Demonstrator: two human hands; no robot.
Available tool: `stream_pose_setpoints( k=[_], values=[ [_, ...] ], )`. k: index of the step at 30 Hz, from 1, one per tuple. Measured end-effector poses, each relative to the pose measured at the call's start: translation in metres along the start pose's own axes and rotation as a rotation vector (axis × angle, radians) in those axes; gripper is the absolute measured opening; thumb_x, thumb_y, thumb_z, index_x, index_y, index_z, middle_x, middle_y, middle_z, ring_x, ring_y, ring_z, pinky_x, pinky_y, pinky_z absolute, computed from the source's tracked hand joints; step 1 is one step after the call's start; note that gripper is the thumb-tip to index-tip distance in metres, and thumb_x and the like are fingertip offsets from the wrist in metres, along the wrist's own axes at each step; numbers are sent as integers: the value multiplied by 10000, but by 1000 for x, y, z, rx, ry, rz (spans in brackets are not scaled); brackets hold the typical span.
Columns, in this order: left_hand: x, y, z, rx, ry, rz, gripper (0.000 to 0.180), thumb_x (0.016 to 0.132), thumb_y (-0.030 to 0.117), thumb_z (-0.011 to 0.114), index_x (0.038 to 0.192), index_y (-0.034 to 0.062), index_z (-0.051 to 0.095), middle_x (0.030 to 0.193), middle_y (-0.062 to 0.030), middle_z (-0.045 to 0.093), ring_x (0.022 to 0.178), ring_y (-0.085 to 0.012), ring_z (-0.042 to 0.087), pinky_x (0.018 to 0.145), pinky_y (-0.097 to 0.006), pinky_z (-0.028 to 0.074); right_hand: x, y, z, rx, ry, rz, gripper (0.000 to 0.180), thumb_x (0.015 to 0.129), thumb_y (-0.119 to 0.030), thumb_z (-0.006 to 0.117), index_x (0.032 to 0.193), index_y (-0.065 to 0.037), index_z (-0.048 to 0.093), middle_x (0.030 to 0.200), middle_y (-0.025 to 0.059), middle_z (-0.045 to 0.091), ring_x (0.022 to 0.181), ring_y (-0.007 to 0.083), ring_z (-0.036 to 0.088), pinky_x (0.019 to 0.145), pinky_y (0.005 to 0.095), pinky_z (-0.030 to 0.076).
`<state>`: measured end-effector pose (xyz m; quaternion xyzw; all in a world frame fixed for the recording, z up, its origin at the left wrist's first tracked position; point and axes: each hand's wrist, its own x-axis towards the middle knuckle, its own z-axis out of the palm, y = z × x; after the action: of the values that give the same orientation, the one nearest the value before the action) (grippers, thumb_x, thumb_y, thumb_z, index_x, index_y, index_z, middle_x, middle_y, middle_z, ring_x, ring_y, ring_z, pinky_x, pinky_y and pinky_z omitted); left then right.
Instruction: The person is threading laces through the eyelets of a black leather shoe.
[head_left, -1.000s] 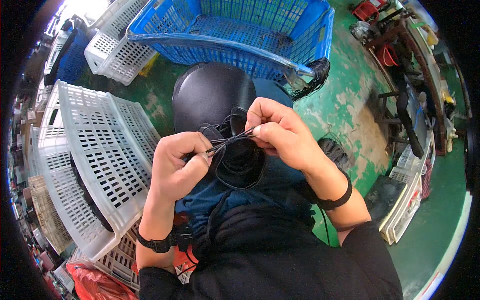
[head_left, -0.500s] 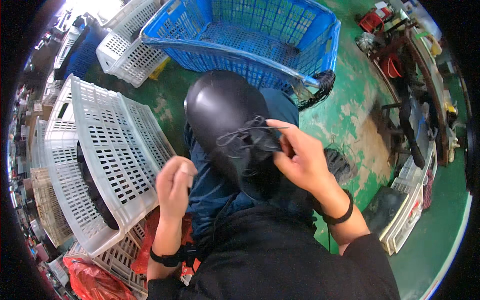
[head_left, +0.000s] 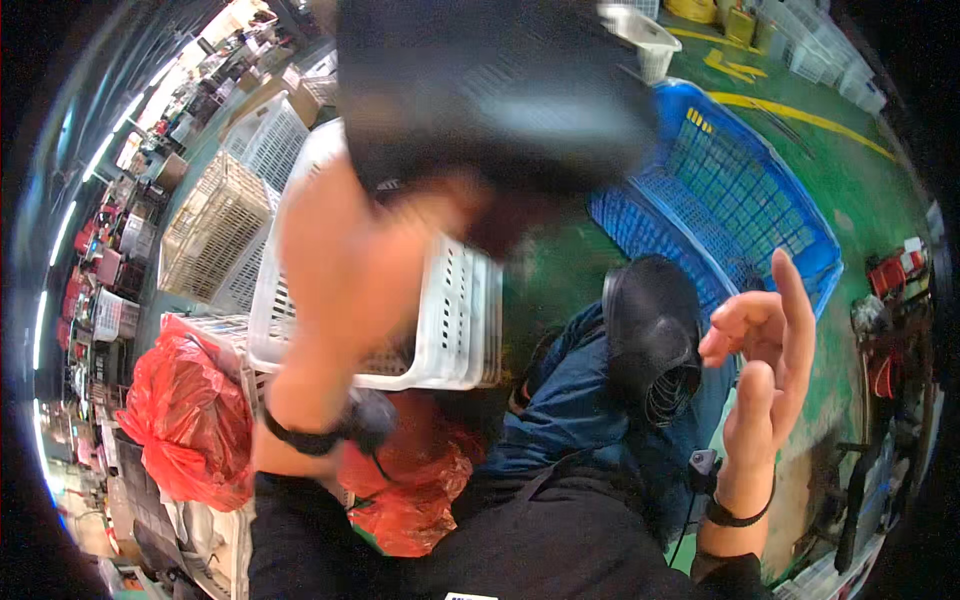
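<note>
My left hand [head_left: 345, 260], smeared by motion, grips the underside of a large black rounded shell [head_left: 500, 110] raised close in front of me. The shell is blurred, its underside dark and partly hidden by my fingers. On my lap lies another smooth black rounded shell [head_left: 655, 310], with dark wire-like loops at its near end. Just right of that one, my right hand [head_left: 765, 365] is raised and open, holding nothing; its index finger points up and the other fingers curl loosely apart from the thumb.
A white perforated basket [head_left: 465, 320] stands left of my legs, partly behind my left arm. Beyond my knees is a large blue crate [head_left: 745, 190]. Red plastic bags [head_left: 195, 420] lie at lower left. More crates [head_left: 215, 230] stand farther left on the green floor.
My view has swung left. My left hand, earlier without the shell, now holds a black shell up in front. My right hand has come away from the cords of the shell on my lap and opened.
</note>
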<state>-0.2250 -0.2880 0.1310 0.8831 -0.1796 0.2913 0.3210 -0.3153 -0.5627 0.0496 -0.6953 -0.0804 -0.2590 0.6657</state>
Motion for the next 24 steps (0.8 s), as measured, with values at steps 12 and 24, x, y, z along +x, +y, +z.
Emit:
stream_pose_setpoints(
  k=[12,24],
  values=[
    [53,-364,117,343,-587,-156,345,1042,224,455,1343,208,622,1344,-221,607,1267,-374,561,1083,-503,397,-78,42,-138,-491,94,551,317,941,-112,628,1249,-43,661,819,8,595,663,90,558,614,254,466],
    [24,-433,87,293,-1208,-143,425,1002,158,561,1401,13,541,1342,-199,617,1249,-312,582,1054,-410,458,-152,61,-243,-451,560,760,262,964,-145,606,1194,-57,694,853,-15,650,675,75,592,597,249,485]
  ],
)
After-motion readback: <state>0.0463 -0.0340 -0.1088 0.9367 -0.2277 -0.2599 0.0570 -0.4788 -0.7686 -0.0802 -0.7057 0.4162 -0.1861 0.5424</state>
